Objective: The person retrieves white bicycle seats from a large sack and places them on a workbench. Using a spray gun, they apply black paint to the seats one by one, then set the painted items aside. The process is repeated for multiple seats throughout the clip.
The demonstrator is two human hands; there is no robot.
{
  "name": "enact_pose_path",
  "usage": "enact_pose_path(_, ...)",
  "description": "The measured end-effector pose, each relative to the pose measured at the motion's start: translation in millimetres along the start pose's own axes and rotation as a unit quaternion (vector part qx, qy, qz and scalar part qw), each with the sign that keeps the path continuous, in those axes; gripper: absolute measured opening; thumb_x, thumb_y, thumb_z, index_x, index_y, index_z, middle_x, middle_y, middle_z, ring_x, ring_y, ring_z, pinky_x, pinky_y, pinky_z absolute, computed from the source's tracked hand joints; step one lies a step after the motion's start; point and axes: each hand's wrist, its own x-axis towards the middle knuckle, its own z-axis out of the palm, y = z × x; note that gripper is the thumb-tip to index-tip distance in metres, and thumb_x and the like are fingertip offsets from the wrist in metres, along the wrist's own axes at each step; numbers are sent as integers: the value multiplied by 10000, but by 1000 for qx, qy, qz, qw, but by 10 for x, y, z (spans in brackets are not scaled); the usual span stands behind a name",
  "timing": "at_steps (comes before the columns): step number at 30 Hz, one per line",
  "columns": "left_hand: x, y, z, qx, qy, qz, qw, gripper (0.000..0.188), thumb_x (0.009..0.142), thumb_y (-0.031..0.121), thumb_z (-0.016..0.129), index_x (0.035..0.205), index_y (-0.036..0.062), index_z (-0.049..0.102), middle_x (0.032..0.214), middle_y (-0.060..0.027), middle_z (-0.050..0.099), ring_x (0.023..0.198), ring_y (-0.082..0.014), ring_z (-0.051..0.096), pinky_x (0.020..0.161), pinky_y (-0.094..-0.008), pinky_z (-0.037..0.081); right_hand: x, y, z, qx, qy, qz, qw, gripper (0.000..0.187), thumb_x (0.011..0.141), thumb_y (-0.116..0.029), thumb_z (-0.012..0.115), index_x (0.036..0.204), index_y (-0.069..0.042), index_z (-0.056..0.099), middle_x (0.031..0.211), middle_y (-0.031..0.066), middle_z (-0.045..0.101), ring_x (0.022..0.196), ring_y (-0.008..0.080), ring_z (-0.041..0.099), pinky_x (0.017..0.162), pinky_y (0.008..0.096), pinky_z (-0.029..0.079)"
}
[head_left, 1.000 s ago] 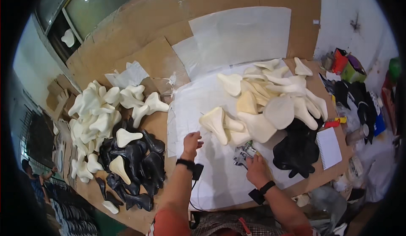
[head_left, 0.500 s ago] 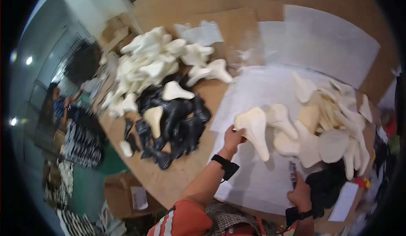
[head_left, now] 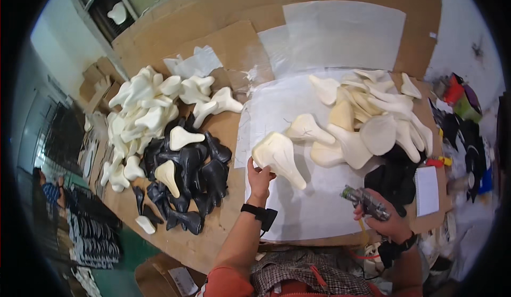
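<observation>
Your left hand (head_left: 261,182) pinched the near edge of a cream foam saddle pad (head_left: 279,156), thumb and fingers at its broad end, with the narrow nose pointing toward the lower right. The pad was over the left part of the white sheet (head_left: 298,217) and looked tilted, its shadow falling beside it. Your right hand (head_left: 391,220) was closed around a metal spray gun (head_left: 367,202), its green-tipped end turned leftward, well apart from the pad.

Only that one pad was in hand. Another cream pad (head_left: 308,128) lay just beyond it, thin dark lines on its face, beside a right-hand pile of cream pads (head_left: 343,142). Farther left rose a larger heap of cream pads (head_left: 151,102), next to black saddle pieces (head_left: 189,169) with two cream ones on top. Every cream pad in sight was without a black cover; which of them had been worked on, you could not tell, nor whether the held one carried any coating.
</observation>
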Motion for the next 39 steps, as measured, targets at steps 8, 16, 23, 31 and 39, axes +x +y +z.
enact_pose_path(8,76,-28,58,24,-71,-7,997,531,754,-68,498,1253,77,387,864,-121,565,553,-192,600,471,-286,530,-390,-312,403,-260,10,-38,965,520,807,-116,636,1281,-30,441,918,71,605,788,108,561,724,256,449)
enact_pose_path(16,314,-39,-324,54,-78,-62,994,413,776,-53,503,1171,45,432,873,-117,602,630,-196,620,521,-307,551,-319,-414,404,-134,50,-45,989,544,770,-63,655,1271,-17,447,895,51,603,815,113,584,750,273,482)
enact_pose_path(23,491,218,-1257,19,-16,-67,997,322,784,-7,493,1106,4,511,904,-138,614,654,-225,620,551,-322,532,-272,-241,-175,-66,73,19,995,623,783,8,613,1342,-30,341,911,61,589,845,169,585,780,317,490)
enact_pose_path(31,574,626,-841,76,-3,-9,997,294,783,-11,493,1075,19,512,866,-100,624,606,-179,610,512,-263,513,-14,-359,-600,30,71,67,995,629,772,-31,640,1331,5,352,940,72,596,863,163,581,798,301,476)
enact_pose_path(39,497,134,-36,192,-89,-81,974,401,756,17,541,1153,-7,497,781,-99,589,522,-178,582,462,-292,509,150,-371,-533,-14,41,40,998,620,806,-114,672,1336,-41,357,944,75,594,869,150,579,774,291,478)
